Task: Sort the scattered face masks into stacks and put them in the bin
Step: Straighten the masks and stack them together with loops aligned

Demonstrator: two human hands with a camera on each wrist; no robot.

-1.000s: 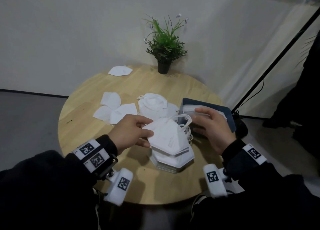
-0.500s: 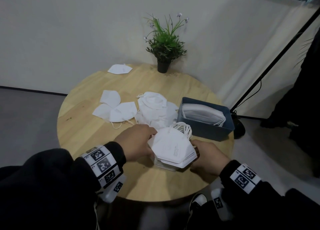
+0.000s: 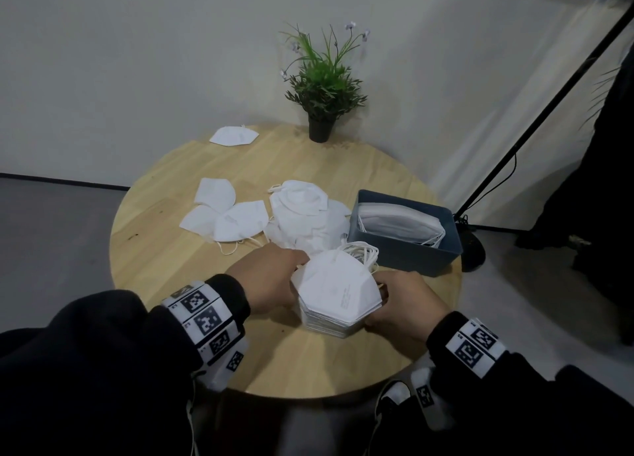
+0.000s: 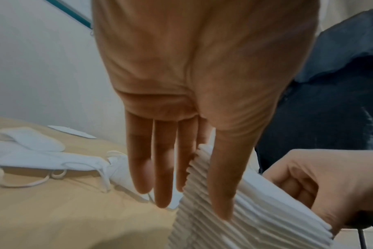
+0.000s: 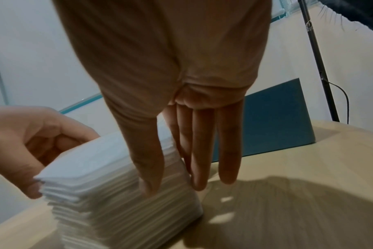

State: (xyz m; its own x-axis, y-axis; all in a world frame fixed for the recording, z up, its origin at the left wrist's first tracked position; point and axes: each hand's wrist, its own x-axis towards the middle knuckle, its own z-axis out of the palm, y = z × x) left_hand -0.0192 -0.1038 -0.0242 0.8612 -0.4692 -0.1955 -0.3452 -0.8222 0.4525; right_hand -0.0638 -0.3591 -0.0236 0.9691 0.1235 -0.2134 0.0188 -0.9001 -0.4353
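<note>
A tall stack of folded white masks [image 3: 338, 284] [image 4: 256, 219] [image 5: 117, 193] stands on the round wooden table [image 3: 164, 256] near its front edge. My left hand [image 3: 271, 277] [image 4: 192, 207] grips the stack's left corner, thumb on the near side and fingers behind. My right hand [image 3: 404, 304] [image 5: 175, 187] grips the right side the same way. The blue-grey bin [image 3: 404, 253] sits just right of and behind the stack, with a row of masks [image 3: 398, 222] inside. Loose masks [image 3: 233, 215] and a heap of masks [image 3: 305, 212] lie mid-table.
One more mask [image 3: 235, 135] lies at the table's far edge, left of a potted plant [image 3: 322, 88]. A black stand pole [image 3: 549, 112] slants up at the right, with its base on the floor beside the bin. A dark-clothed person [image 3: 610, 181] stands at the far right.
My right hand left the bin and came to the stack's right side. My left hand set the top mask down and moved to the stack's left side.
</note>
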